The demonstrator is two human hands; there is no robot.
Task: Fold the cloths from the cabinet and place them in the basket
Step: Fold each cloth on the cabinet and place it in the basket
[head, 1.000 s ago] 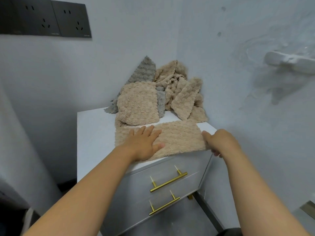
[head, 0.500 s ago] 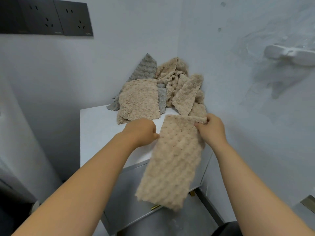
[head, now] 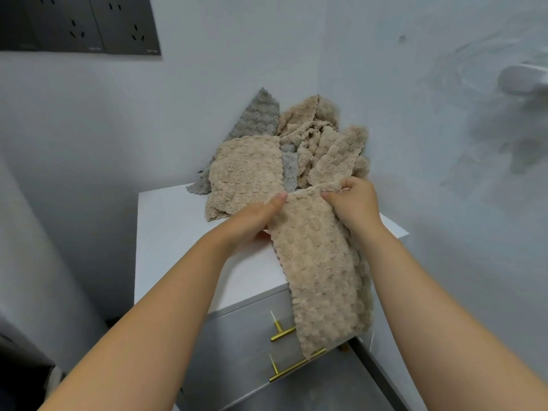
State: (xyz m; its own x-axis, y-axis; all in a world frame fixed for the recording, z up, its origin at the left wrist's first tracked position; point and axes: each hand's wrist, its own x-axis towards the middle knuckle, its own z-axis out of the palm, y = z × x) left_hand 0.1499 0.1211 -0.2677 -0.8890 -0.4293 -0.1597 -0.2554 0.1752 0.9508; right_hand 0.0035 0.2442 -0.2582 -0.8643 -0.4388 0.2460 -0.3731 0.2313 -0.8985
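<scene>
A folded beige bobbled cloth [head: 318, 268] hangs lengthwise over the front edge of the white cabinet top [head: 172, 232]. My left hand [head: 255, 218] pinches its upper left corner and my right hand [head: 354, 204] grips its upper right corner, both held just above the cabinet. Behind them a heap of beige cloths [head: 249, 176] and a grey cloth [head: 258, 120] is piled in the wall corner. No basket is in view.
The cabinet has grey drawers with gold bar handles [head: 296, 367] below the hanging cloth. Walls close in at the back and right. Dark wall sockets [head: 80, 25] sit at the upper left, and a white fixture [head: 522, 78] sticks out of the right wall.
The cloth lay flat along the cabinet's front edge; both hands have lifted it by one end so it hangs down, and they have moved closer together toward the pile.
</scene>
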